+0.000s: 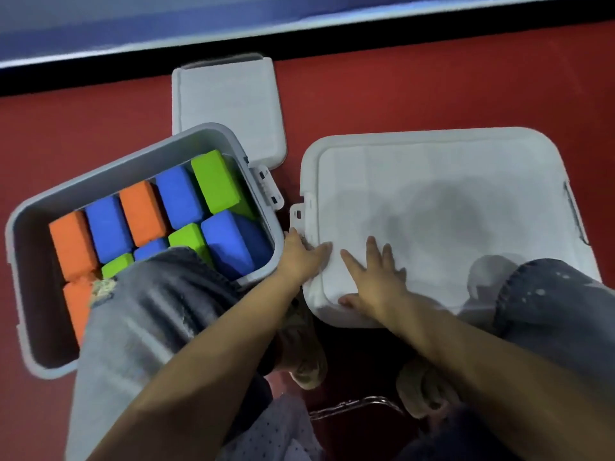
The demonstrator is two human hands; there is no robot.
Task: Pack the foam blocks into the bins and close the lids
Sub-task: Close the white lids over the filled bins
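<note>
An open grey bin (pixel 206 136) on the left holds several orange, blue and green foam blocks (pixel 179 194) standing side by side. Its loose lid (pixel 229 104) lies flat on the floor behind it. On the right stands a second bin with its white lid (pixel 449 201) on top. My left hand (pixel 304 254) lies at the near-left edge of that lid, just below the side latch (pixel 301 212), with fingers extended. My right hand (pixel 372 277) presses flat on the lid's near-left corner, fingers spread.
The bins stand on a red floor (pixel 432 94). A black strip and a blue-and-white wall run along the back. My knees in grey jeans (pixel 159 311) cover the front of the open bin and the right bin's near-right corner.
</note>
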